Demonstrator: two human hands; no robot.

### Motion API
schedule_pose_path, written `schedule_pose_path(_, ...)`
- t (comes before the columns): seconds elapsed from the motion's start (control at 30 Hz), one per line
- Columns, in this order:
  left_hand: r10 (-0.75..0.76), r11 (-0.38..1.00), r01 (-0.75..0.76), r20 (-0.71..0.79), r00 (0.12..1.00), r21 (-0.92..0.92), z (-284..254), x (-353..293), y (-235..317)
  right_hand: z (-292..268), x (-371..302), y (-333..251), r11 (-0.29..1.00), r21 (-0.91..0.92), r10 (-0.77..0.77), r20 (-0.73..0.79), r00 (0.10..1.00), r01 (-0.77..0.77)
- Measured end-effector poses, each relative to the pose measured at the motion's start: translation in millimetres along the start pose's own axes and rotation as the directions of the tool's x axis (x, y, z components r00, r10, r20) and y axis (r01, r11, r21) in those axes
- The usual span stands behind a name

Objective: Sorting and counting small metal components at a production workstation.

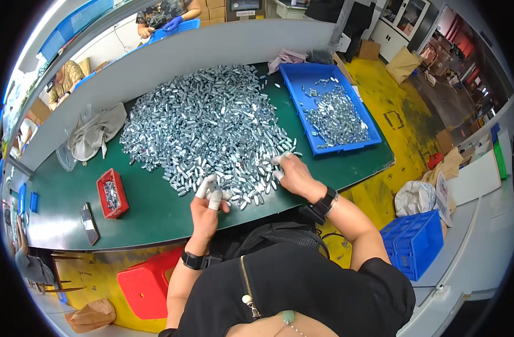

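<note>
A broad heap of small, shiny silver metal pieces [206, 123], oblong in shape, covers the middle of the green table [156, 213]. At the heap's near edge is my left hand [206, 210], with white covers on some fingertips. Its fingers are curled together, and what lies between them is too small to make out. My right hand [297, 178] reaches to the heap's right edge, also with white fingertip covers. Its thumb and forefinger are apart, with the tips at the loose pieces. A blue tray [316, 147] holding more silver pieces sits beyond my right hand.
A red bin [119, 210] with some pieces and a phone [89, 223] lie at left. A grey cloth [97, 133] rests by the partition [223, 48]. A red stool [142, 289] and blue crate [414, 247] stand below. Co-workers sit beyond the partition.
</note>
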State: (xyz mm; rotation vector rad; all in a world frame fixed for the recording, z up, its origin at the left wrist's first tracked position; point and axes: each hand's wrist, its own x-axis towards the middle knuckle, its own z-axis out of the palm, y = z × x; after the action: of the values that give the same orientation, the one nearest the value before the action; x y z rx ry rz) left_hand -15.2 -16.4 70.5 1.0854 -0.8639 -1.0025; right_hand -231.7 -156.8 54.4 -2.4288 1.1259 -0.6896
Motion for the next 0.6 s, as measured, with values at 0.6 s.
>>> schedule_pose_path(0.6,-0.117,0.991,0.119,-0.036,0.992,0.065,-10,-11,-17,3,-2,20,0.987,-0.103,0.135,0.126,0.983,-0.122)
